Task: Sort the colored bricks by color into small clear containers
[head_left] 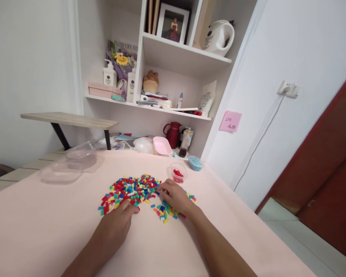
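A wide heap of small colored plastic blocks (pixel 132 187) in red, blue, yellow, green and white lies on the pink tabletop (pixel 60 215). At the heap's near edge is my left hand (pixel 117 221), closed, with a small red block (pixel 138 208) showing at its thumb tip. My right hand (pixel 174 195) reaches over the heap's right edge with fingers bent together; what is between them is hidden. Beneath and beside the right hand lies a smaller scatter of mixed blocks (pixel 164 213), partly covered by it. Behind it stands a clear tub (pixel 184 173) with red blocks (pixel 178 175) inside.
A clear round tub of light blue pieces (pixel 195 163) stands at the back right. Clear plastic containers (pixel 60 173) lie at the left. Along the back are a pink basket (pixel 162 146), a red jug (pixel 173 132) and a bottle of dark liquid (pixel 185 144), below shelves (pixel 175 50).
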The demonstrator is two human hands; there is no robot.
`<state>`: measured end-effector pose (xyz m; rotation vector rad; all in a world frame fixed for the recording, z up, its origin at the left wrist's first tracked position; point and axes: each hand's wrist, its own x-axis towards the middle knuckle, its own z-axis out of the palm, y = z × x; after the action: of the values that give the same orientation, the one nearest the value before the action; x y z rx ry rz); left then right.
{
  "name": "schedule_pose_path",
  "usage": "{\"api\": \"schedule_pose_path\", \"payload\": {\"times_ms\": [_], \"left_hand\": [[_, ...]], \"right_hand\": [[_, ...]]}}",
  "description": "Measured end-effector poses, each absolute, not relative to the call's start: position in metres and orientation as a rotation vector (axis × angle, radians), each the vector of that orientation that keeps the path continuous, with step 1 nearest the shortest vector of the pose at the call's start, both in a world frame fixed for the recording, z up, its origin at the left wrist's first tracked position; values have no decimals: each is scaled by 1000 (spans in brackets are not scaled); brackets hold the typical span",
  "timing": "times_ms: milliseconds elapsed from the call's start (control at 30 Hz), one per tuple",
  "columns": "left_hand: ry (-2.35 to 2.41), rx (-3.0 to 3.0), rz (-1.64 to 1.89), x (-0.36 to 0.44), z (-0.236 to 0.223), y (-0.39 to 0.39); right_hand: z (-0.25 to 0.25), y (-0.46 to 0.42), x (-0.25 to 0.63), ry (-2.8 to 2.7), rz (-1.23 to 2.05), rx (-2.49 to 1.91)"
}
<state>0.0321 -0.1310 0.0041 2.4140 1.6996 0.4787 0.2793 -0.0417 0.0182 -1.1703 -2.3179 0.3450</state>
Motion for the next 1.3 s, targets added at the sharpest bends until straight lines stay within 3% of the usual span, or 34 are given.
{"api": "schedule_pose_path", "payload": {"times_ms": [300, 467, 600, 800, 1100, 1300], "left_hand": [[1677, 2382, 500, 34, 9, -132], [1667, 2388, 510, 31, 4, -131], [1672, 2378, 551, 31, 2, -130], [1692, 2320, 629, 33, 6, -133], [1694, 2340, 559, 33, 7, -133], [1697, 2384, 522, 33, 7, -132]], "right_hand": [[16, -41, 258, -2374, 261, -1251], [19, -38, 269, -2290, 458, -1216], [24, -28, 289, -1862, 565, -1255], [29, -8, 324, -1331, 324, -1282], [22, -3, 327, -1460, 372, -1209], [20, -17, 296, -1967, 350, -1153]]}}
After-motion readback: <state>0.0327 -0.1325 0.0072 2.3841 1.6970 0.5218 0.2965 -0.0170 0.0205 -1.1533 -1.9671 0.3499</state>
